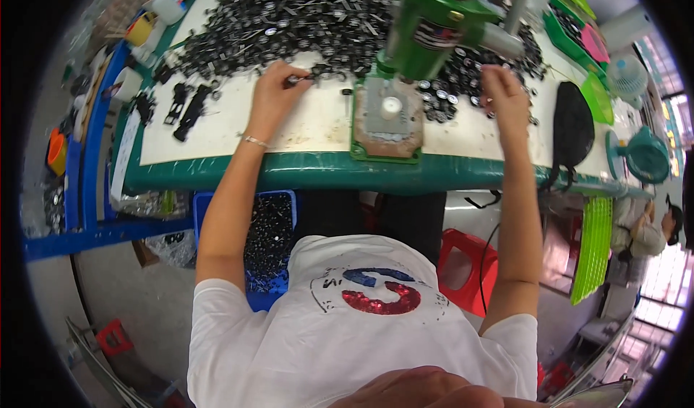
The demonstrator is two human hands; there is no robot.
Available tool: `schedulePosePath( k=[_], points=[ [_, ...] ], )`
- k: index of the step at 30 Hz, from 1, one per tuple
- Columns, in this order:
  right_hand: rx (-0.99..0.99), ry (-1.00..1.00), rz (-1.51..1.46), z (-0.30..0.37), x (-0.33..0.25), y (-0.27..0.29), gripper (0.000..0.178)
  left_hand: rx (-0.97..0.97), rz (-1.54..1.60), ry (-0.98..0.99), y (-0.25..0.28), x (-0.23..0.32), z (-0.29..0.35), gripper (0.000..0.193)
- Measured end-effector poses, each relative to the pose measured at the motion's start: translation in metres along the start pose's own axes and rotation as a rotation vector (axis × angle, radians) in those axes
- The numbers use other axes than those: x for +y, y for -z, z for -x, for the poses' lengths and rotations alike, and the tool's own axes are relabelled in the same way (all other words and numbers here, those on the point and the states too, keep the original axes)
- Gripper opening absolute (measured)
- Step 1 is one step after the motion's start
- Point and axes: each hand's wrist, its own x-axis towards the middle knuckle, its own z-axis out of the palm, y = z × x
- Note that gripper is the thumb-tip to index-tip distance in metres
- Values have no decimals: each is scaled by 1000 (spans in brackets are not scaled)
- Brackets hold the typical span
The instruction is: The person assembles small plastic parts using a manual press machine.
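Black metal parts (289, 17) lie heaped at twelve o'clock on the bench (318, 129). Your left hand (273, 93) pinches one at ten o'clock of the green press (405, 53); seat it squarely. Your right hand (504, 93) curls among parts at three o'clock; I cannot tell its grip.

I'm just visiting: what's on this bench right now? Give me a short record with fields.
Left hand: pinching a small black part at the edge of the pile
Right hand: fingers among the loose round parts, grip unclear
Pile: heap of small black parts across the back of the table
Machine: green press on a base plate between the hands
Table: white top, green rim
Below: blue bin of dark parts, red stool
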Motion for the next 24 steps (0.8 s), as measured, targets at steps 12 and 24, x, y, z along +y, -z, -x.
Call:
schedulePosePath(
  k=[12, 24],
  points=[
    [-129, 365, 548, 56, 41, -17, 17, 148, 614, 396, 22, 31, -2, 16],
    [-70, 514, 319, 57, 5, -51, 14, -139, 924, 362, -8, 69, 16, 23]
  ],
)
